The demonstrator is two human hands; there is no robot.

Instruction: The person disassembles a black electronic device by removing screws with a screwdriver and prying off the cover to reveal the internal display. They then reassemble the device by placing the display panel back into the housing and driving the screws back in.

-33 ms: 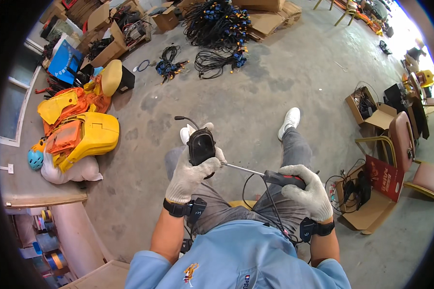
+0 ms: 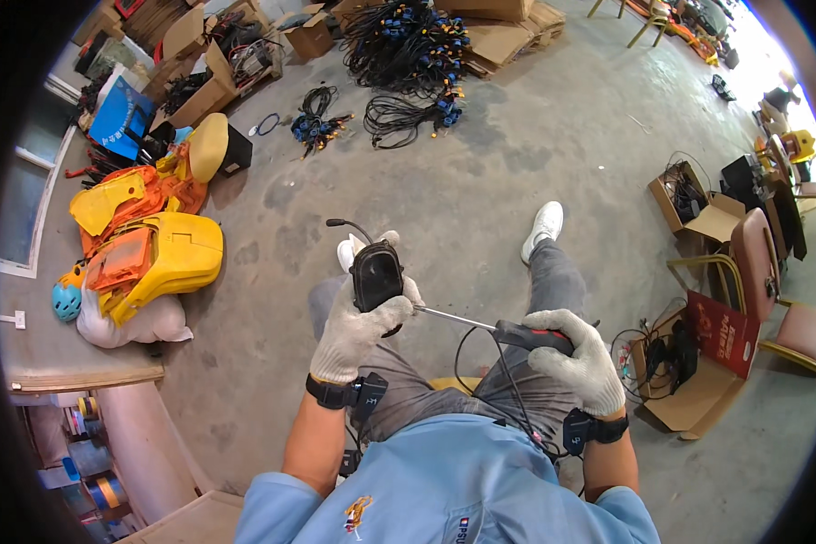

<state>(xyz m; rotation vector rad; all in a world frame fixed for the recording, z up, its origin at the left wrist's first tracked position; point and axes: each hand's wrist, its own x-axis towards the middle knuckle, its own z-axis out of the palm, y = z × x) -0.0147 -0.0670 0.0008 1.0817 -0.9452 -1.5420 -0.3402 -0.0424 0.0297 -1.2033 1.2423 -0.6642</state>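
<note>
My left hand (image 2: 358,331), in a pale knit glove, is closed around a black oval headset ear cup (image 2: 377,275). A thin bent microphone boom (image 2: 350,227) sticks up from its top. In my right hand (image 2: 582,361), gloved the same way, is a screwdriver (image 2: 530,336) with a black and red handle. Its long metal shaft points left, and the tip reaches the right side of the ear cup by my left fingers; the exact contact is hidden. A black cable (image 2: 510,376) loops over my lap below the screwdriver.
Yellow and orange plastic shells (image 2: 168,254) lie to the left beside a white sack (image 2: 127,319). Bundled black cables (image 2: 403,45) are heaped on the floor ahead. At the right stand an open cardboard box (image 2: 684,408) with black parts and a chair (image 2: 754,263).
</note>
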